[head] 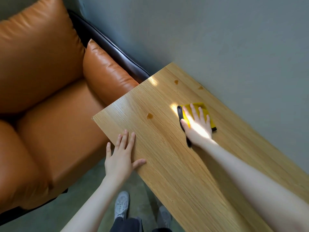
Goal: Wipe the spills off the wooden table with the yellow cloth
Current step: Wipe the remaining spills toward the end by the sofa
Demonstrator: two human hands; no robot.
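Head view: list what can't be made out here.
- Yellow cloth: mostly hidden under the right hand; any spill beneath it unseen.
- Wooden table: near end cut off by the frame's bottom and right edges.
- Sun glare: washes out the wood beside the cloth.

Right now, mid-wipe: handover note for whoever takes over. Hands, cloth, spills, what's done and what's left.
Right hand: flat, fingers straight, pressing the yellow cloth onto the wooden table.
Left hand: open, resting flat on the table's near edge, holding nothing.
Spills visible: near spill between the hands, far spill beyond the cloth, wall-side spill at the table's back edge.
Done: cannot tell what is already wiped.
Left: all three spots, probably the near one first.
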